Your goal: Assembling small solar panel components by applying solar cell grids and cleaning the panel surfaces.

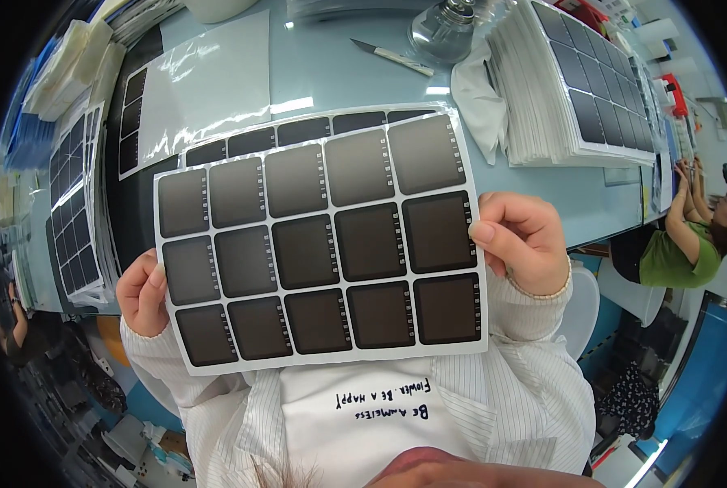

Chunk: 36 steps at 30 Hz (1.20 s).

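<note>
"Wisps of hair (275, 474) come closest, just below the held sheet (302, 252) of dark panels. What grips it?"

"Two narrow pinches: the left hand (145, 294) on its left edge, the right hand (526, 242) on its right, thumbs in front. Other fingertips go behind it; I can't tell how far."

"Anything else covered?"

"A second sheet (305, 130); only a strip shows beyond the held one. I can't tell whether they touch."

"Edges and room?"

"Right of the held sheet, tabletop (579, 203) shows between the right hand and a tall stack (542, 122), down to the table's edge. Beyond the sheet, more tabletop reaches a knife (392, 57). Left, stacked sheets (74, 211) stand near."
</note>
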Tool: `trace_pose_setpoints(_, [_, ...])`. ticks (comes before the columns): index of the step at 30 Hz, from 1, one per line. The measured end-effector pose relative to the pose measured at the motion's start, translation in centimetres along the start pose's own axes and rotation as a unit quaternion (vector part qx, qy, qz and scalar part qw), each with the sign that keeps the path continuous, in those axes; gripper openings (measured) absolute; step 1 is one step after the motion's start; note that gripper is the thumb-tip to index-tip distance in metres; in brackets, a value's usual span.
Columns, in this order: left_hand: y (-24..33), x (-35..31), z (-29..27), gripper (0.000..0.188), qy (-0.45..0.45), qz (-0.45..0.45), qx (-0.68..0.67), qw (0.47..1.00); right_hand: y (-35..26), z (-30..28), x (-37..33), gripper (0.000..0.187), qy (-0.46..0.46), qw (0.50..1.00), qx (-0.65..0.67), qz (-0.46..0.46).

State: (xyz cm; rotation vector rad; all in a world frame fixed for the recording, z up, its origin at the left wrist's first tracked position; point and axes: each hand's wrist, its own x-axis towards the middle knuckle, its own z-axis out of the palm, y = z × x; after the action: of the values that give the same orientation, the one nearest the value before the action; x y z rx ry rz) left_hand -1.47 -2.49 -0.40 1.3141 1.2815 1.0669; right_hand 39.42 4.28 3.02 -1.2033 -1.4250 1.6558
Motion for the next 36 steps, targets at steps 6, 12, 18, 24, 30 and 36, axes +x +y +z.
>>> trace_pose_setpoints(6, [0.2,0.8,-0.2,0.020,-0.010,-0.044,-0.028,0.999,0.3,0.1,0.5,0.016,0.023,0.998,0.058,0.011])
trace_pose_setpoints(12, [0.2,1.2,-0.2,0.020,-0.005,-0.040,-0.032,0.999,0.1,0.1,1.0,0.017,0.028,0.998,0.056,0.017])
trace_pose_setpoints(18, [0.1,1.8,-0.5,0.021,0.003,-0.060,-0.047,0.997,0.2,-0.1,1.4,0.017,0.030,0.996,0.087,0.004])
trace_pose_setpoints(24, [-0.1,2.1,-0.1,0.022,0.007,-0.064,-0.061,0.996,0.2,-0.3,1.7,0.017,0.039,0.994,0.103,0.007])
trace_pose_setpoints(30, [1.1,1.9,1.1,0.023,0.019,-0.092,-0.079,0.992,0.0,-1.0,1.5,0.018,0.064,0.992,0.112,-0.008])
trace_pose_setpoints(36, [0.4,2.6,1.8,0.024,0.000,-0.087,-0.075,0.993,0.3,-1.2,1.1,0.017,0.093,0.988,0.120,-0.032])
